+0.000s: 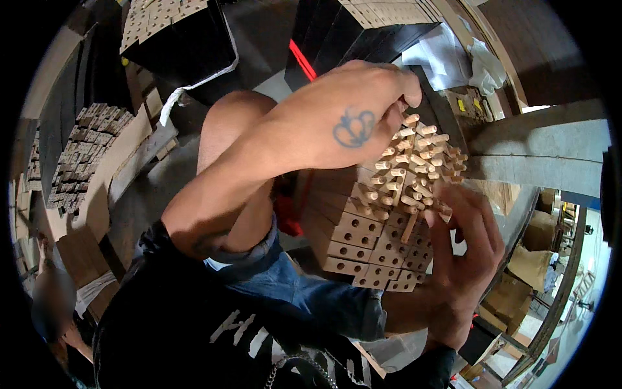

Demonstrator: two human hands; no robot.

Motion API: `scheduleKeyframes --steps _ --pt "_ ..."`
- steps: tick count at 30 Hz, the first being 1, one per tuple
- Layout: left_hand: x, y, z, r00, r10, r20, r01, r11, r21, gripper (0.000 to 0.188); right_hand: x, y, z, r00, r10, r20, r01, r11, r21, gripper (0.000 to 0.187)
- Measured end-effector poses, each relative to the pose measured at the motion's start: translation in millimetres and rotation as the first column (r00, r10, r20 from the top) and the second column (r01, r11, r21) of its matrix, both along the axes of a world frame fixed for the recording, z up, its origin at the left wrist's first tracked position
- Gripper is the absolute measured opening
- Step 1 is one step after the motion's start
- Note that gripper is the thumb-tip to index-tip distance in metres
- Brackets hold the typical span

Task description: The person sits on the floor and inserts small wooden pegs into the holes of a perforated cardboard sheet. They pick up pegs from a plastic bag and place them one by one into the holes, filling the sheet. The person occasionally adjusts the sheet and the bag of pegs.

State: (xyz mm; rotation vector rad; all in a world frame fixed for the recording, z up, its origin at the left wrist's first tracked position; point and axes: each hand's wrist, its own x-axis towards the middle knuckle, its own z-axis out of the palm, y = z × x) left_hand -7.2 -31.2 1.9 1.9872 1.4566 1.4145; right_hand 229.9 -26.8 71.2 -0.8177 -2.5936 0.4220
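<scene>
Pale, unfinished wood makes up the bundle of square-ended slats [363, 240] held in front of the person's chest, above the bare knee [227, 123] and the blue denim shorts [304, 292]. The slats are stacked tightly together, their end faces forming a stepped, tilted block, each face drilled with round holes. The lower rows show open dark holes; the upper rows carry short, light wooden dowel pegs [414, 162] that stand out of the holes in a dense cluster, and one longer peg hangs slanted at the middle of the block. The left hand [356, 110], marked with a blue crown tattoo, reaches across from above, its fingers curled and pinched down among the topmost pegs, though which peg they grip cannot be told. The right hand [466, 259] cups the block from the right and below, fingers spread and pressed against the slat ends and pegs. Stacks of similar drilled wooden pieces [84, 155] lie well apart on the left.
</scene>
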Motion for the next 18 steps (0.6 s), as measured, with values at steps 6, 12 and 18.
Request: scheduleKeyframes --steps 6,12,18 --pt "2.0 1.1 3.1 0.999 -0.007 -0.038 0.006 0.999 -0.036 0.019 -9.2 13.2 -3.5 0.995 0.007 0.097 -0.005 1.0 -0.02 0.023" --pt "0.0 -2.3 6.2 0.999 -0.032 -0.013 0.031 0.996 -0.079 0.02 -2.4 15.1 -2.7 0.997 -0.01 -0.071 -0.001 0.99 -0.144 0.018" --pt "0.7 -0.8 5.1 0.999 -0.044 -0.017 0.043 0.998 -0.052 0.02 14.5 -1.4 -6.0 0.984 -0.056 -0.17 -0.009 0.932 -0.363 0.021"
